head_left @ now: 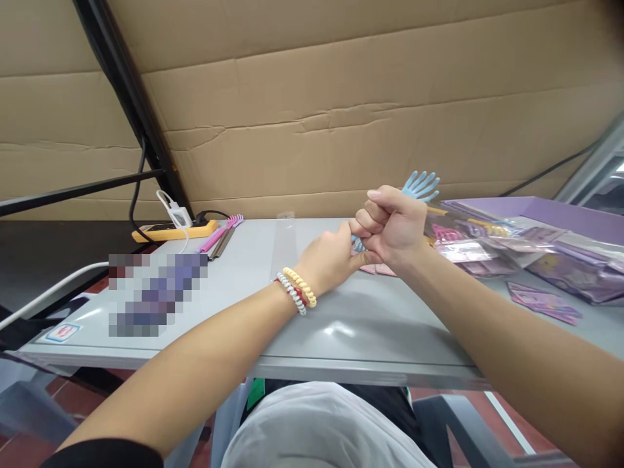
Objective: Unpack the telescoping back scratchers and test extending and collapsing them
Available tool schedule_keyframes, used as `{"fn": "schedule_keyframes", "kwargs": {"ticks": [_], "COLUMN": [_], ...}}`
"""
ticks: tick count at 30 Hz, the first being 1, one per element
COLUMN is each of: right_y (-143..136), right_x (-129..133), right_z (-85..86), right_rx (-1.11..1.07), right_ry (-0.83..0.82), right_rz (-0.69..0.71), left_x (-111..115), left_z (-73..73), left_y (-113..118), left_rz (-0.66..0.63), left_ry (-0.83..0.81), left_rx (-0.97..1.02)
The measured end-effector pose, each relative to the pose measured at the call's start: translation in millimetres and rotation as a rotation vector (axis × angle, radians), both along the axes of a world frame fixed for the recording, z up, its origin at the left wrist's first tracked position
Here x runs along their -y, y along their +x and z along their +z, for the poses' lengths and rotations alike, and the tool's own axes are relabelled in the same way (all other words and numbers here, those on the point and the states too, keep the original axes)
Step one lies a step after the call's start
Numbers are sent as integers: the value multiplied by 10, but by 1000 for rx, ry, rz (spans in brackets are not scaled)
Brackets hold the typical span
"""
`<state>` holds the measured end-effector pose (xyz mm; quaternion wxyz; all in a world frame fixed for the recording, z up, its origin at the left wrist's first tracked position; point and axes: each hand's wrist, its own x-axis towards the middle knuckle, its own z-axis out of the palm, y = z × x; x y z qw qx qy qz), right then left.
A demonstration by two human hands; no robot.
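Note:
Both my hands are closed and meet above the middle of the table. My right hand (397, 224) is curled into a fist, thumb on top, with a light blue piece with finger-like prongs (420, 186) sticking out behind it. More light blue plastic (358, 244) shows in the gap between the hands; whether it belongs to the same piece is hidden. My left hand (329, 260), with coiled bands (297, 291) at its wrist, presses its fingers against the right fist at that blue part. A clear plastic sleeve (284, 244) lies flat behind my left hand.
On the right lie clear packets (468, 250) with pink and yellow pieces, purple cards (543, 302) and a purple box (517, 208). At the left are a yellow power strip (195, 231), pink and brown sticks (221, 237) and a blurred-out item (160, 292). Cardboard (312, 97) stands behind the table.

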<state>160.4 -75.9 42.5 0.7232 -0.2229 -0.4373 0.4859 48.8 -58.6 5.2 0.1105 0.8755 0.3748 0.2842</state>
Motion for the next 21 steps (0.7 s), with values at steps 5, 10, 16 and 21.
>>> {"fn": "schedule_keyframes", "kwargs": {"ticks": [5, 10, 16, 21], "right_y": [-20, -37, 2, 75], "right_x": [-18, -18, -6, 1], "right_z": [-7, 2, 111, 354], "right_rx": [8, -9, 19, -85], "right_ry": [5, 7, 19, -34], "right_rz": [-26, -69, -142, -180], "left_x": [-21, -29, -14, 112], "left_z": [-28, -49, 8, 176], "left_y": [13, 36, 91, 188], "left_rz": [23, 78, 81, -51], "left_ry": [59, 101, 101, -24], "left_rx": [-12, -32, 36, 139]}}
